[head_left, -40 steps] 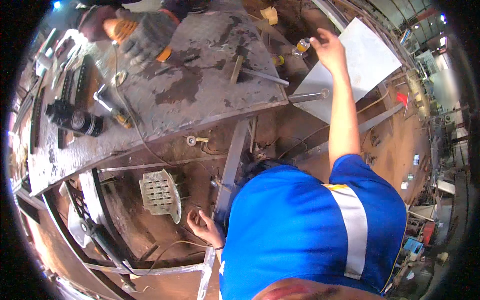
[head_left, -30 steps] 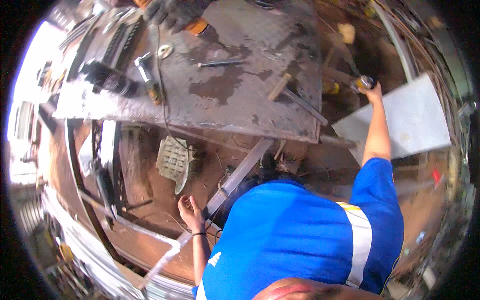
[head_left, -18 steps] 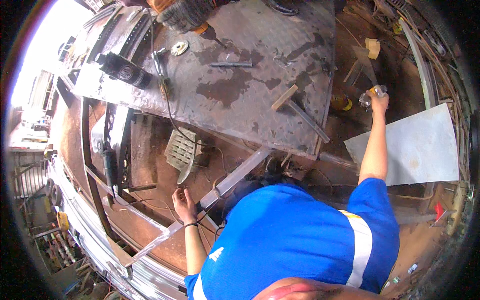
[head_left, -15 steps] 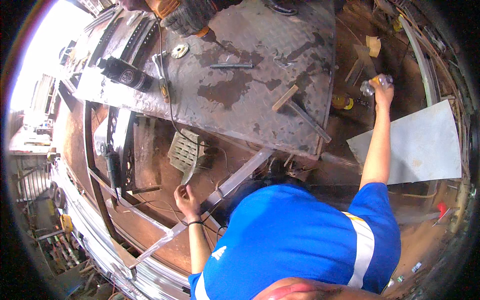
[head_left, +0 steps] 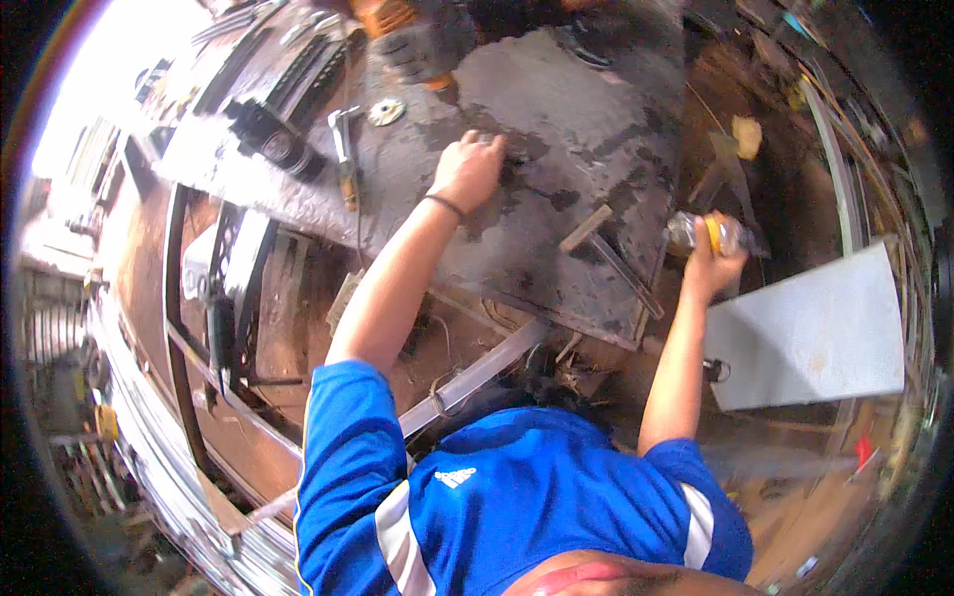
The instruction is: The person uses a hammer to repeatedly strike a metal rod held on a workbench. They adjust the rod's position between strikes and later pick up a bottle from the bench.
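Note:
My right hand (head_left: 712,266) is wrapped round a clear plastic bottle (head_left: 682,230) with a yellow band, held by the right edge of the patterned metal plate (head_left: 497,263). Out over the middle of that plate reaches my left hand (head_left: 469,171), its fingers bent down and closed over a short dark rod (head_left: 515,156). Most of the rod is hidden by the hand, and motion blurs the rest. A T-shaped hammer (head_left: 616,266) lies on the plate between my hands. Left of my left hand lie a round disc (head_left: 387,111) and a tool with a wooden-looking handle (head_left: 346,169).
A dark bottle (head_left: 273,139) lies at the plate's left. An orange and black power tool (head_left: 402,40) is at the far edge, near a dark shoe (head_left: 586,45). A grinder (head_left: 219,328) hangs at the metal frame on the left. A grey sheet (head_left: 815,323) lies right.
My left hand has moved from beside the perforated metal piece, forward onto the plate at the dark rod. My right hand has brought the bottle leftward and nearer. The view has shifted slightly.

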### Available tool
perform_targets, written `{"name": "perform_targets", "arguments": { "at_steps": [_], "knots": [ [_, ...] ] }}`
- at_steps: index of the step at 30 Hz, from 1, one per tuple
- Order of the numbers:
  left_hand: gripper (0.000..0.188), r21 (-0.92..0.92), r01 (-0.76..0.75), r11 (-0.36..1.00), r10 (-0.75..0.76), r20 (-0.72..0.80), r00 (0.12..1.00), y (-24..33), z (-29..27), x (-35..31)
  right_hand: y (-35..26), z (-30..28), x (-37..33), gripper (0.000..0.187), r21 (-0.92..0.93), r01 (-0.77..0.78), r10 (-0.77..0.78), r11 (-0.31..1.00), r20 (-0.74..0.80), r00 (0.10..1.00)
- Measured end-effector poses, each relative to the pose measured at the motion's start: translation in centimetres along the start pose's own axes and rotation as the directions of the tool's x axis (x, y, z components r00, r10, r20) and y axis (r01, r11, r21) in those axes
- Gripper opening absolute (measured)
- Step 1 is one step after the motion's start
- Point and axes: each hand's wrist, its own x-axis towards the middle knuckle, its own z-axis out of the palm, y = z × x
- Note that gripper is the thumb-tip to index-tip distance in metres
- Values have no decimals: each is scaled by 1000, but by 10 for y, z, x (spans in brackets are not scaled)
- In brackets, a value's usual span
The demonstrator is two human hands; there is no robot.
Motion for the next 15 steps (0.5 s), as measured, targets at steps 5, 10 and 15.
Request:
{"name": "perform_targets", "arguments": {
  "at_steps": [5, 10, 15],
  "knots": [
    [28, 31, -146, 989, 146, 8, 989, -21, 4, -2, 2, -16, -9, 45, 70, -154, 160, 986, -95, 983],
    [20, -260, -150, 954, 39, -388, 921, -42, -35, -81, 15, -15, -4, 45, 59, -124, 131, 991, -141, 981],
    [30, -549, 368, 750, -661, -618, 425, -125, -87, -218, -9, -10, -12, 47, -52, -168, 157, 984, -175, 972]
  ]
}}
